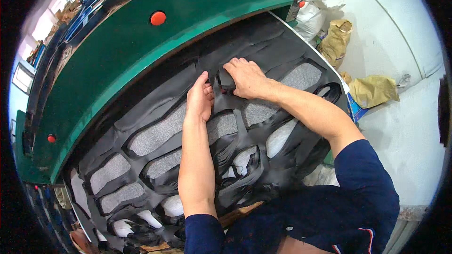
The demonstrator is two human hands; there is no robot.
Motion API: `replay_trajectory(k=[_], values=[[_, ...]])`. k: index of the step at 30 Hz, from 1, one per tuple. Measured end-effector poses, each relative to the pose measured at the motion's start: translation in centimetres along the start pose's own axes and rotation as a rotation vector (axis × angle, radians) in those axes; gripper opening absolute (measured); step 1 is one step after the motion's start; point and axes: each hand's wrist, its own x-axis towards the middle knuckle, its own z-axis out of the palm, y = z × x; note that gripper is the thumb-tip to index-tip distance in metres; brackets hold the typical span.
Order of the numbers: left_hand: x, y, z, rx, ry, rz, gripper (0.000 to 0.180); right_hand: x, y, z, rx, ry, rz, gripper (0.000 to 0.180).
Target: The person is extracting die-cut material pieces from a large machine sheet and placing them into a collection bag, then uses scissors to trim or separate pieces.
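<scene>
While the left hand lies flat on the black sheet, the right hand clamps a black cutter

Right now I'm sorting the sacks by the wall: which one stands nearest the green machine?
The white sack, right beside the machine. The two brown sacks lie farther out along the wall.
</scene>
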Motion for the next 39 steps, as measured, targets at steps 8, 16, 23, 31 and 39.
replay_trajectory(k=[8,16,23,31,39], values=[[-0.2,-0.5,0.6,0.321,0.126,0.08,0.036,0.4,2.5,0.6,0.321,0.085,0.078,0.058],[0.4,0.0,-0.4,-0.132,-0.145,-0.078,0.035,-0.2,-0.2,-0.8,0.06,-0.009,0.017,0.072],[-0.5,0.5,0.0,-0.068,-0.182,-0.088,0.044,-0.2,0.9,-0.5,0.035,-0.041,-0.008,0.066],[0.0,-0.4,-0.4,0.039,-0.087,0.028,0.04,0.2,2.1,0.7,0.082,0.208,-0.132,0.035],[1.6,-2.0,-2.1,0.059,-0.037,0.097,0.024,-1.3,9.9,-5.2,0.724,0.552,0.42,0.034]])
